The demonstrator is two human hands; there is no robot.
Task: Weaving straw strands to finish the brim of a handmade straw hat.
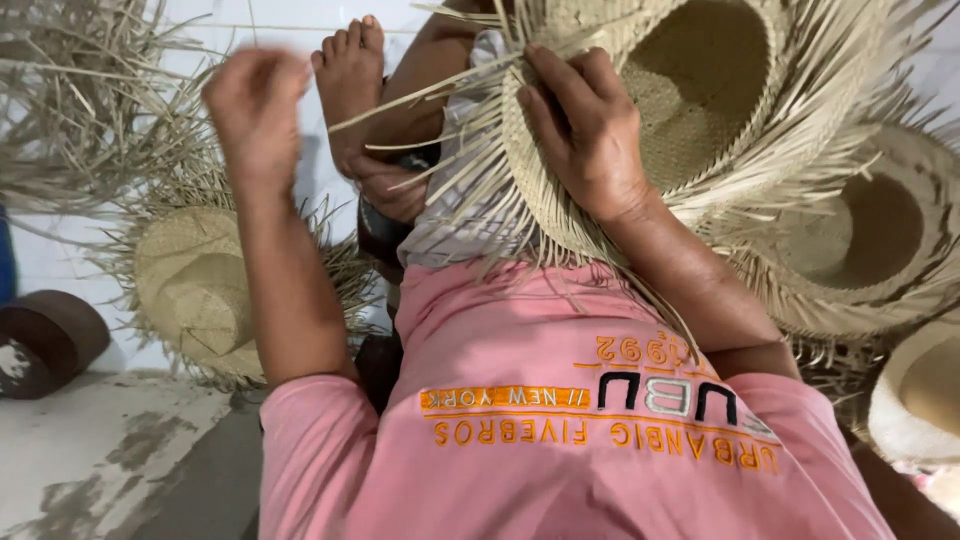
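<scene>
Right grip [585, 130] on straw hat [700, 90] brim

pale floor [90, 450] bears straw hats [195, 290], perhaps a dark block [45, 340].

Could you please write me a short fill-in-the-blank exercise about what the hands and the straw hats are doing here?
1. The right hand grips the brim of an unfinished woven ____.
2. The left hand is raised and looks ____ in the picture.
3. The person's shirt is ____.
4. A bare ____ shows between the two hands.

Missing words: hat; blurred; pink; foot.
</scene>
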